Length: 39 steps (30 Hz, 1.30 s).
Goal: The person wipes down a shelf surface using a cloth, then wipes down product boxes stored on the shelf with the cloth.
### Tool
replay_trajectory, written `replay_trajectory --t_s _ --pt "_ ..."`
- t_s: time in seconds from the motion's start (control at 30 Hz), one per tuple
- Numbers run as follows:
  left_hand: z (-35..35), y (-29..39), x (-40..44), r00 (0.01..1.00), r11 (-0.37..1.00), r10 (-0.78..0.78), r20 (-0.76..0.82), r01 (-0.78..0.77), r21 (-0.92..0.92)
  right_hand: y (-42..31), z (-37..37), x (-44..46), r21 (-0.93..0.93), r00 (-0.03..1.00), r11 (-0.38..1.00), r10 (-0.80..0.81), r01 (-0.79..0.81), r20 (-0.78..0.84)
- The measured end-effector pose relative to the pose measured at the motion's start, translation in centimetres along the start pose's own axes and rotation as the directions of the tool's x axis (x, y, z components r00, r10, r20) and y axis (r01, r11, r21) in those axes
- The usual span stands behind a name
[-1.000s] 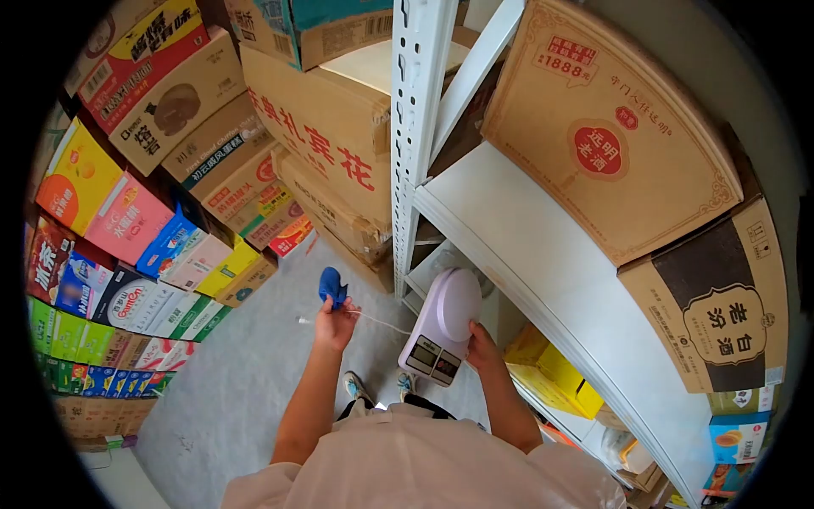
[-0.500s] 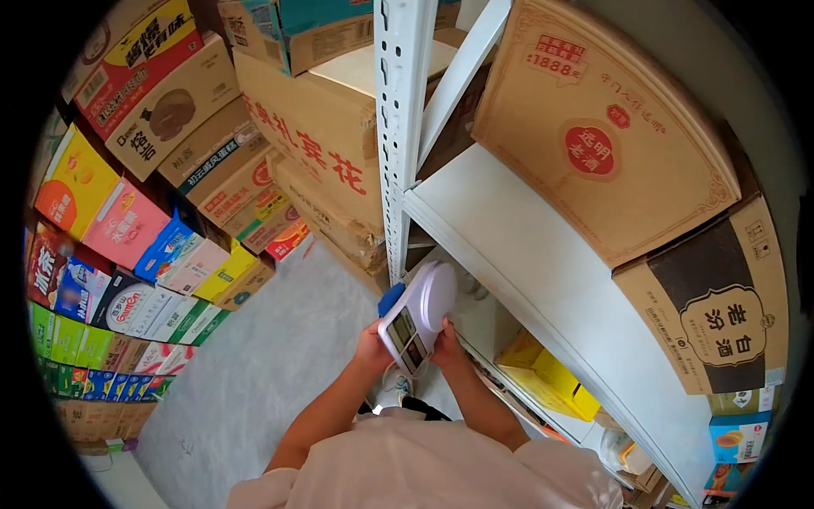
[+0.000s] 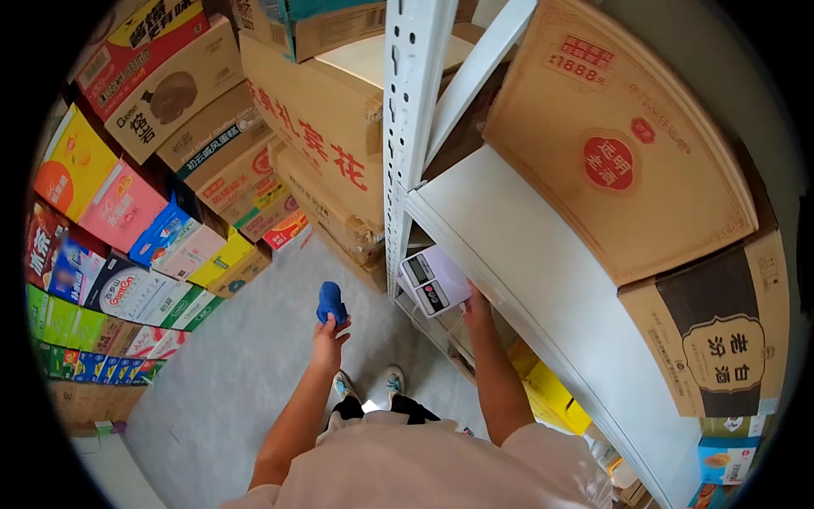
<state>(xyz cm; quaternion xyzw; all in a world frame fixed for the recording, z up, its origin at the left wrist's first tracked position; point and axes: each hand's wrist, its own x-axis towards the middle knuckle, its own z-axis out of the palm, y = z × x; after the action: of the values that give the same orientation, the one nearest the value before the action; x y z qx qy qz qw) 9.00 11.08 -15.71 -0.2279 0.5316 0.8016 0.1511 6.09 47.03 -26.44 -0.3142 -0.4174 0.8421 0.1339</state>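
Boxes: the packed boxes (image 3: 124, 210) rose at the far left, yellow, pink, blue and green fronts among them.
Cartons: the brown cartons (image 3: 309, 136) stood stacked beside the left face of the post, red characters across the upper one.
Left hand: the left hand (image 3: 327, 339) was raised over the grey floor (image 3: 229, 365), its fingers closed round the lower end of the blue item (image 3: 331, 300).
Post: the white post (image 3: 404, 110) stood upright at the shelf's near-left corner.
Scale: the scale (image 3: 436, 281) lay below that corner, just beside the post, display side showing, its far part hidden under the shelf's left edge.
Right hand: the right hand (image 3: 477, 307) touched the scale's right edge; its fingers were partly hidden, so whether they gripped could not be told.
Yellow box: the yellow box (image 3: 551, 392) sat below the shelf's long front edge.
Shelf: the white shelf (image 3: 526, 246) bore the red-seal carton (image 3: 619, 144) along its back edge, with the black-panel carton (image 3: 721, 335) next to it.
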Motion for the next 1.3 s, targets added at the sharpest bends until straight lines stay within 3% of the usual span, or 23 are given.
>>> replay_trajectory --t_s 0.03,0.13,0.23,0.53,0.9,1.03,1.1,1.13,1.17,1.2,1.23,1.3 --pt "-0.4 0.1 -0.3 1.0 1.0 0.002 -0.01 -0.002 -0.008 -0.6 -0.6 1.8 -0.152 0.992 0.984 -0.102 0.089 -0.081" --pt "-1.5 0.1 -1.7 1.0 0.998 0.012 0.008 -0.012 0.062 -2.4 -2.4 5.7 -0.452 0.956 0.886 -0.212 0.101 -0.202" --pt "-2.9 0.0 -3.0 1.0 0.997 0.001 -0.004 0.0 0.073 -2.7 -4.2 8.1 -0.581 0.94 0.814 -0.218 0.027 -0.261" --pt "-4.3 1.0 -5.6 0.999 0.992 0.022 -0.029 -0.018 0.127 -1.8 -6.9 10.2 -0.716 0.918 0.693 -0.224 -0.086 -0.327" --pt "-4.0 0.1 -5.5 0.999 0.983 -0.032 0.032 0.025 0.181 -0.8 -7.7 9.7 -0.791 0.912 0.602 -0.258 -0.107 -0.32" --pt "-3.1 0.2 -5.1 0.997 0.971 -0.043 0.07 0.025 0.237 1.2 -6.8 7.2 -0.761 0.936 0.645 -0.301 0.059 -0.182" --pt "-2.1 0.1 -4.8 0.993 0.962 -0.058 0.1 0.029 0.272 4.8 -4.9 3.9 -0.57 0.971 0.79 -0.225 0.226 0.073" --pt "-1.6 -0.1 -4.4 0.99 0.947 -0.071 0.123 0.028 0.319 6.4 -3.2 0.6 -0.446 0.957 0.855 -0.173 0.264 0.234" --pt "-1.1 -0.6 -4.1 0.986 0.93 -0.086 0.145 0.027 0.367 6.9 -0.2 -4.1 -0.326 0.901 0.877 -0.224 0.352 0.372" --pt "-0.9 -1.3 -3.4 0.978 0.912 -0.108 0.18 0.026 0.409 8.2 1.5 -7.5 -0.434 0.91 0.865 -0.059 0.252 0.411" --pt "-0.5 -1.8 -2.7 0.969 0.864 -0.131 0.208 0.009 0.503 8.7 3.1 -11.0 -0.368 0.862 0.906 0.009 0.207 0.507" --pt "1.1 -2.2 -2.6 0.962 0.748 -0.118 0.245 -0.076 0.659 7.1 7.2 -17.1 -0.435 0.879 0.9 0.185 0.028 0.439"
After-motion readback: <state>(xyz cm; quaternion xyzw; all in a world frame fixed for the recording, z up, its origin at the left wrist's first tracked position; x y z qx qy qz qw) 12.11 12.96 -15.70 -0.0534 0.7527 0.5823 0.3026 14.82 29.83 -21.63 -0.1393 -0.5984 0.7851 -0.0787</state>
